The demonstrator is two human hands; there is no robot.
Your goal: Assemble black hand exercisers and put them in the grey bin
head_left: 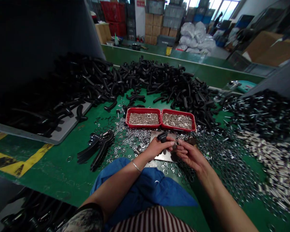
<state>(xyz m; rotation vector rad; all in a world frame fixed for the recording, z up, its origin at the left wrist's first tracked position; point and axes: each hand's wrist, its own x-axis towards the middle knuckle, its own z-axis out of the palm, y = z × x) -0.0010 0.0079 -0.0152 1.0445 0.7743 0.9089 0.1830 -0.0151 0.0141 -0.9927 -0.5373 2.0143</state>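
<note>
My left hand (157,146) is closed around a black plastic handle (162,136), which it holds over a small metal plate (166,154) on the green table. My right hand (189,155) meets it from the right, with its fingers pinched at the handle's end on a small part that I cannot make out. Loose metal washers (125,138) lie scattered around both hands. Just beyond the hands stand two red trays (143,111) that hold small silver parts.
A large heap of black handles (159,80) covers the back of the table. A bunch of handles (96,148) lies to my left. Silver and black bolts (270,145) are piled at the right. Blue cloth (147,187) lies across my lap. Boxes and crates stand far behind.
</note>
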